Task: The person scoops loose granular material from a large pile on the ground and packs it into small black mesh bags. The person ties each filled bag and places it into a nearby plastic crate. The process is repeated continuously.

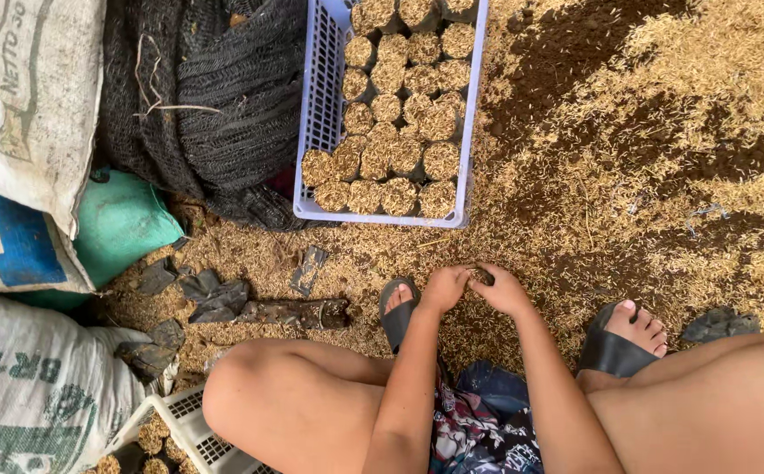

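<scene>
husk-strewn ground (628,175) under both hands (474,288) — fingertips together, pinching something small i cannot tell.

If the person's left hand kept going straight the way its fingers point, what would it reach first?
The left hand points up the picture, away from the body. It would first cross ground strewn with pale rice husks, then likely meet the near wall of the lilac plastic crate of husk-filled pots, though depth is uncertain.

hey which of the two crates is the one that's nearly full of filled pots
The lilac crate ahead of both hands, packed with husk-topped pots. The white crate by the knee shows only a corner with few pots.
</scene>
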